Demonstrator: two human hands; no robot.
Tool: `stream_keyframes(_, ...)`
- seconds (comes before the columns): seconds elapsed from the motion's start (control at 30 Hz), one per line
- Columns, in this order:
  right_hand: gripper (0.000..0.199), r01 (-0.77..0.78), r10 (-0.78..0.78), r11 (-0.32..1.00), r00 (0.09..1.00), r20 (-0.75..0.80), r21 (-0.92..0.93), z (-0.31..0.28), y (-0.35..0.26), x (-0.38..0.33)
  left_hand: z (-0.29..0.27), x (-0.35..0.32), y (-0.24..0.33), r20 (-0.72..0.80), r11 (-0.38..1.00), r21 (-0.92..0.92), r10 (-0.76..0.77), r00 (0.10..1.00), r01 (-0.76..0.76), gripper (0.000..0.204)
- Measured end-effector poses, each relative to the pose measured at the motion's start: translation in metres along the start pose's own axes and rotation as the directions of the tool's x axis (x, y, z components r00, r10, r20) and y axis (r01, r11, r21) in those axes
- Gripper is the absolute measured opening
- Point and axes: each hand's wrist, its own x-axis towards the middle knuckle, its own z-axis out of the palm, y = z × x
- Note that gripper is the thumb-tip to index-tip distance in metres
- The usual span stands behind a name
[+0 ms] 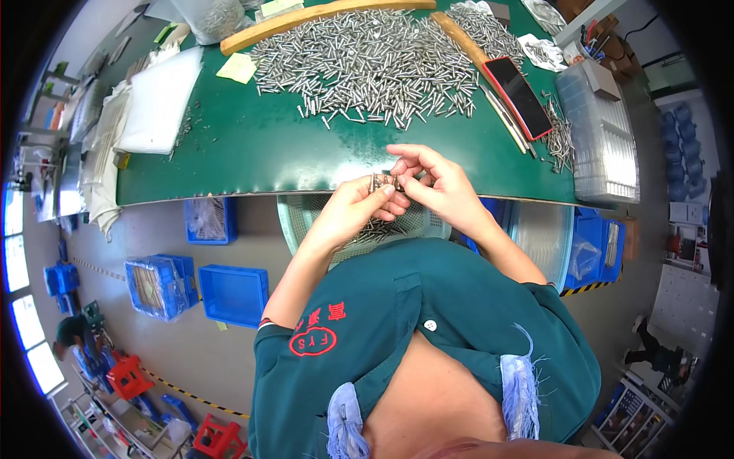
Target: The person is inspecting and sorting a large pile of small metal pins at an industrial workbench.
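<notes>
Metal pins (375,183), a small cluster of them, sit between our two hands in the head view, just past the near edge of the green tabletop (252,162) and above a pale green basket (428,224). More loose pins (376,230) lie in that basket, and a broad heap of pins (367,65) spreads over the far part of the tabletop, bounded in part by two wooden strips (462,40).

We judge the step in hand to be close handling of a few pins, perhaps sorting or checking them by finger. The next move, as we read it, calls for a steady left grip while the right fingertips part or turn one pin without spilling the others.

Our left hand (362,202) reaches in from the lower left, its fingers curled and its thumb pressed over them, with several pins held upright or slightly tilted. Our right hand (437,182) comes from the lower right, half open, thumb and fingertips meeting near the cluster, upper finger stretched leftward; we cannot tell whether it grips a pin itself.
</notes>
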Motion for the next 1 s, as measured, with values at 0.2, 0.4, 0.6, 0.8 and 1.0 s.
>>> stream_keyframes(0.2,0.042,-0.044,0.042,0.995,0.999,0.033,0.087,-0.003,-0.003,0.0,0.0,0.0,0.001,0.019,1.0,-0.012,-0.017,1.0,0.017,0.025)
stream_keyframes(0.4,0.032,-0.017,0.018,0.999,1.0,0.02,-0.041,-0.001,-0.007,0.0,-0.001,0.001,0.0,0.029,1.0,-0.006,-0.024,0.999,0.024,0.025)
stream_keyframes(0.6,0.021,0.109,-0.1,0.972,0.994,0.051,-0.21,0.001,0.007,0.002,-0.006,0.004,-0.007,0.088,0.993,0.115,-0.027,0.996,0.017,0.027)
stream_keyframes(0.8,0.016,-0.339,0.332,0.674,0.933,0.141,0.656,-0.007,0.015,0.009,-0.012,-0.001,0.006,0.063,1.0,0.007,0.02,0.998,-0.02,0.033)
stream_keyframes(1.0,0.016,-0.384,0.293,0.254,0.905,0.308,0.888,-0.01,0.023,0.008,-0.024,-0.005,0.01,0.028,0.998,0.017,0.054,0.998,-0.055,0.035)
